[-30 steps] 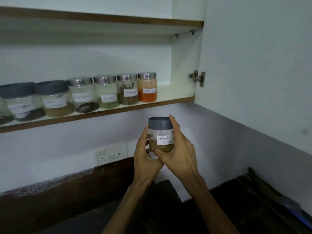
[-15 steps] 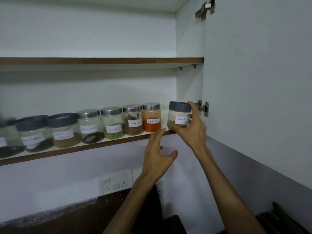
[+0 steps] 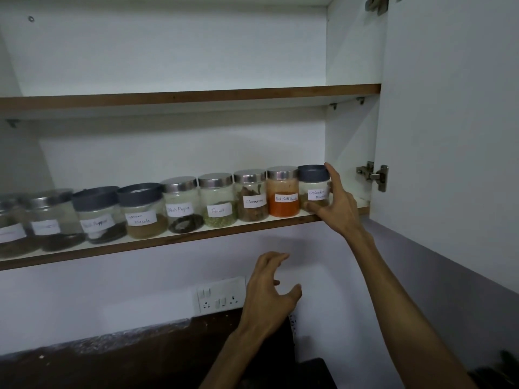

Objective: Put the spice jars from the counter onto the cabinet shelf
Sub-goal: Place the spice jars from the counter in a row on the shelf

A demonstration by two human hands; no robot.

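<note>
Grey-lidded coriander powder jar stands upright on the cabinet shelf, just left of the right hand whose grip wraps it; left hand hangs loose below.

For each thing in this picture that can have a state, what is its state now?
White cabinet door: open.
Grey-lidded coriander powder jar: lid on, upright on the shelf, beside the red chilli jar.
Steel-lidded red chilli powder jar: lid on, upright.
Steel-lidded cinnamon jar: lid on, upright.
Right hand: holds the coriander jar.
Left hand: holds nothing, fingers loosely curled.
</note>
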